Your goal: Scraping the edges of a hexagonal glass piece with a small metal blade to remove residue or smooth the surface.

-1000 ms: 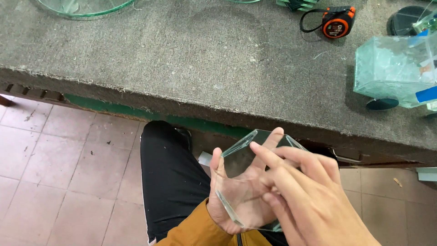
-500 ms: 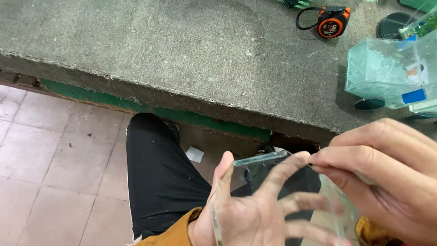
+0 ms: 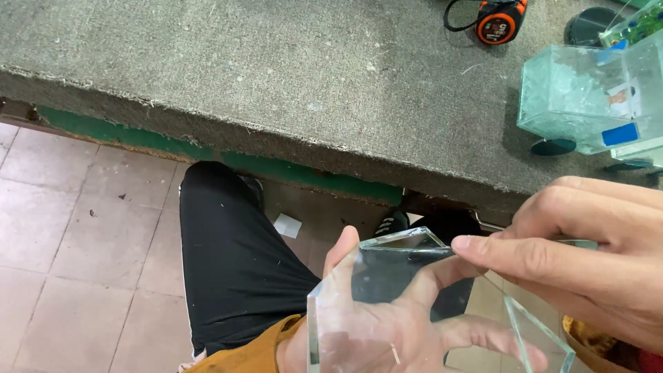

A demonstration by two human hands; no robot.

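A clear glass piece (image 3: pixel 359 290) with angled corners lies across my left hand (image 3: pixel 387 331), which holds it from beneath, thumb up along its left side and fingers seen through the glass. My right hand (image 3: pixel 587 259) comes in from the right, its index fingertip touching the top edge of the glass near the upper corner. The lower part of the glass runs out of the frame's bottom edge. My black trouser leg and shoe show below the hands.
A workbench covered in grey carpet (image 3: pixel 290 90) stands just ahead, with a green edge beneath. On it at the back right are an orange tape measure (image 3: pixel 496 21), a small glass tank with blue tape (image 3: pixel 594 97) and a dark round disc (image 3: pixel 587 27). Tiled floor (image 3: pixel 76 242) lies left.
The view has shifted left and closer. My right hand has pulled back to the right so only its fingertip rests on the top edge; the glass has tilted flatter over my left palm.
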